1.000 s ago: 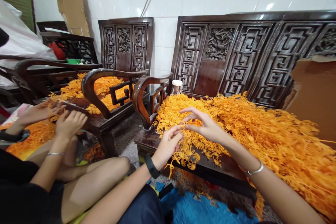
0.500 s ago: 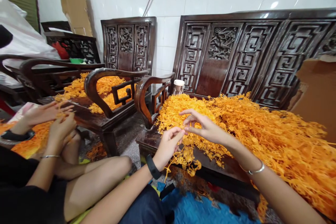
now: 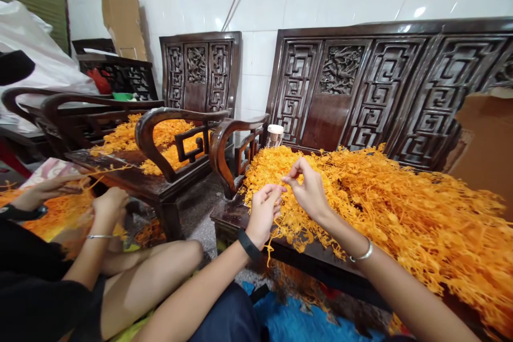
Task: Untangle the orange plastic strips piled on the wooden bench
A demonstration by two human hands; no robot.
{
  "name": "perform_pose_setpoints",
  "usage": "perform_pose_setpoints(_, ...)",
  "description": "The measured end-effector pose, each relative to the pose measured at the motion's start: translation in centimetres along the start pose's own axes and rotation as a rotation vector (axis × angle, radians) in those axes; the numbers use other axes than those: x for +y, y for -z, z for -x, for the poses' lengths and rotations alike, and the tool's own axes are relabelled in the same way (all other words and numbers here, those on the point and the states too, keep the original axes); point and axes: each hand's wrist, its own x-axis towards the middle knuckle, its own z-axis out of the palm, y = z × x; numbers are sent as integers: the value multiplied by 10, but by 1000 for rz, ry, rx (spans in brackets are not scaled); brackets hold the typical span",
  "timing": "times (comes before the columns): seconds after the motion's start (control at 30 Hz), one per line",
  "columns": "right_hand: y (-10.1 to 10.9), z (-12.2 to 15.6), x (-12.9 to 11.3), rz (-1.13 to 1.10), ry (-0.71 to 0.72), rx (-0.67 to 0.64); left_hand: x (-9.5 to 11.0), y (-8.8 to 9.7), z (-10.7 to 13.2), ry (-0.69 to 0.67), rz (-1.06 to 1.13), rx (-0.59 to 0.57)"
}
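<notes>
A big heap of orange plastic sprigs (image 3: 401,208) covers the seat of a dark carved wooden bench (image 3: 312,256). My left hand (image 3: 263,212), with a black band on the wrist, is closed on an orange sprig that dangles below it at the bench's front left edge. My right hand (image 3: 308,190), with a silver bangle on the wrist, pinches the same sprig just above and to the right of the left hand. Both hands hover over the near left part of the heap.
A person sits on the floor at my left, their hands (image 3: 104,206) working orange sprigs. A carved armchair (image 3: 176,133) holds another orange pile. A small jar (image 3: 274,135) stands in the bench's corner. Cardboard (image 3: 484,144) leans at right. Blue sheeting (image 3: 304,326) lies below.
My two hands have drawn closer together and risen slightly; the right hand's fingers have gone from spread to pinched. The neighbour's hands have dropped lower. The view has shifted a little right.
</notes>
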Motion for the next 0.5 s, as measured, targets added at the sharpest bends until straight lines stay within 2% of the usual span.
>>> perform_pose_setpoints(0.2, -7, -9, -2, -22, 42, 59, 6, -1, 1, -30, 79, 33)
perform_pose_setpoints(0.4, -20, -10, -14, -92, 45, 127, 13, -2, 2, -70, 133, 65)
perform_pose_setpoints(0.47, -15, -18, -13, -107, 68, 195, 13, -3, 9, -63, 142, 82)
perform_pose_setpoints(0.5, -7, -25, -9, -111, 78, 269, 12, -4, 15, -34, 133, 75)
